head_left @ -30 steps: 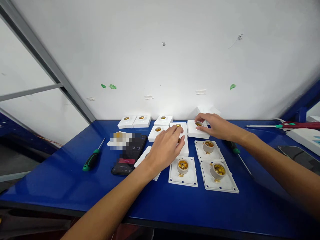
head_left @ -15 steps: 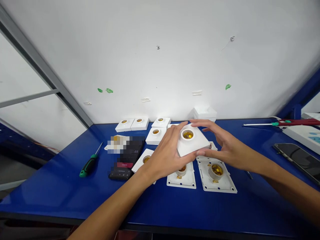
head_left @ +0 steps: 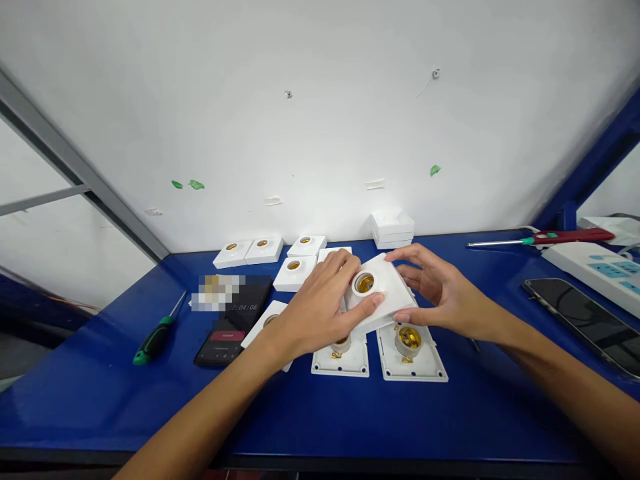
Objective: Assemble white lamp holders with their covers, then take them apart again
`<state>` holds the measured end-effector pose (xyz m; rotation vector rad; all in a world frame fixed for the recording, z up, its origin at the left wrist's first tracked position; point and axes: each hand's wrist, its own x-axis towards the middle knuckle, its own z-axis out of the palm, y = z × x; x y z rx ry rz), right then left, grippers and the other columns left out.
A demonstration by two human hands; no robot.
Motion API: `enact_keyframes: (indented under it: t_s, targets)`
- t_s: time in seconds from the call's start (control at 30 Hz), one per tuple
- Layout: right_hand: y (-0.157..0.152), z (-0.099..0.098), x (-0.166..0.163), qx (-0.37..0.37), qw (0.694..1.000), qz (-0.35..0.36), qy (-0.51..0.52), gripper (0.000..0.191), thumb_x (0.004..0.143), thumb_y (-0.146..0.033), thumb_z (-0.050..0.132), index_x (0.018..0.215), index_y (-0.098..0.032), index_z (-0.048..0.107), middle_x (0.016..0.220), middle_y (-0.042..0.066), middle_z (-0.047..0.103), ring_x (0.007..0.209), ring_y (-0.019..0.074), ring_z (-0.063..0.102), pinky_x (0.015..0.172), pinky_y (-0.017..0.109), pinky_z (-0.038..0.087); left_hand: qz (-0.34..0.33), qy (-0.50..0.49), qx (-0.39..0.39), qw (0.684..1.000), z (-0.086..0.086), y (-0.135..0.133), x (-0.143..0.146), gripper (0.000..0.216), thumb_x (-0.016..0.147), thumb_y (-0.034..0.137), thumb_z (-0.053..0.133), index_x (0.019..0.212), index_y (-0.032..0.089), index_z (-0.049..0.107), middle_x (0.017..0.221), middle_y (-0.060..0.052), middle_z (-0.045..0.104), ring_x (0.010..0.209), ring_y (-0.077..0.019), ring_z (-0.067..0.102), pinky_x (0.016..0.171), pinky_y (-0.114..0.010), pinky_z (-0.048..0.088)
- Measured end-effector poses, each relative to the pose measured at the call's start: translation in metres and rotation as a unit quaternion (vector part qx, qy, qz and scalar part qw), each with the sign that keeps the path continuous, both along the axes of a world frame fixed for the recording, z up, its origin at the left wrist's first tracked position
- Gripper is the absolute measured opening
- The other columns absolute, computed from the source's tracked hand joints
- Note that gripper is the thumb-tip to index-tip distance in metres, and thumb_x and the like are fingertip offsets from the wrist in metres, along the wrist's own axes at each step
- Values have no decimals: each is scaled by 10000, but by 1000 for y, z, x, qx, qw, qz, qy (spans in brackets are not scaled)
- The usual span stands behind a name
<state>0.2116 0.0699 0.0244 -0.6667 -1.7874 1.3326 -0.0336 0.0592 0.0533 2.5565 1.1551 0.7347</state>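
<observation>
A square white lamp holder (head_left: 387, 285) with a brass-coloured threaded socket is held tilted above the table between both hands. My left hand (head_left: 327, 303) grips its left side, the thumb lying on the top face beside the socket. Fingers and thumb of my right hand (head_left: 440, 293) pinch its right corners. Below are two open lamp holder bases, one on the right (head_left: 415, 360) and one on the left (head_left: 345, 363), their sockets and brass terminals showing. The left base is partly covered by my left hand. Another white lamp holder (head_left: 260, 327) lies partly behind my left wrist.
Several closed lamp holders (head_left: 263, 250) stand near the wall, beside stacked white covers (head_left: 393, 230). On the left are a green-handled screwdriver (head_left: 160, 333) and a phone (head_left: 225, 340) showing a timer. A red lighter-like tool (head_left: 570, 235), power strip (head_left: 600, 267) and second phone (head_left: 585, 323) lie right.
The lamp holder has tilted and come slightly lower. My left thumb has moved from its lower edge onto the top face. The whole view has shifted, so things appear further left.
</observation>
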Motion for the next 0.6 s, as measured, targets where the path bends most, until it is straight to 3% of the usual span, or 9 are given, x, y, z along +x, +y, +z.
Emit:
enact_keyframes:
  t_s: [0.1, 0.27, 0.37, 0.6]
  targets:
    - [-1, 2, 5, 14, 1000, -3, 3, 640, 805, -194, 854, 1331, -348, 524, 1055, 9, 719, 1018, 220, 717, 946, 420, 613, 7, 29, 8, 1000, 7, 4, 9, 370, 1035, 554, 514, 882, 218, 492, 952, -20, 540, 858, -204, 527, 771, -376, 438]
    - [0, 3, 5, 34, 999, -17, -21, 700, 792, -202, 861, 1385, -362, 526, 1173, 28, 687, 1147, 240, 673, 972, 417, 599, 4, -57, 32, 998, 3, 7, 20, 402, 994, 506, 575, 743, 203, 498, 827, 6, 474, 736, -161, 477, 648, -325, 374]
    - [2, 2, 5, 29, 1000, -4, -9, 694, 769, -205, 876, 1359, -359, 544, 1290, 41, 652, 1159, 239, 662, 936, 398, 618, -8, -122, 22, 992, -2, 8, 20, 405, 976, 451, 590, 684, 205, 455, 779, 16, 437, 695, -147, 432, 637, -321, 367]
    - [0, 7, 1, -3, 1000, 24, 17, 543, 814, -242, 843, 1247, -333, 529, 1242, 36, 684, 1113, 223, 686, 978, 435, 606, 3, -187, 12, 982, -3, 7, 17, 416, 985, 409, 560, 651, 213, 409, 743, 17, 410, 680, -148, 418, 639, -317, 382]
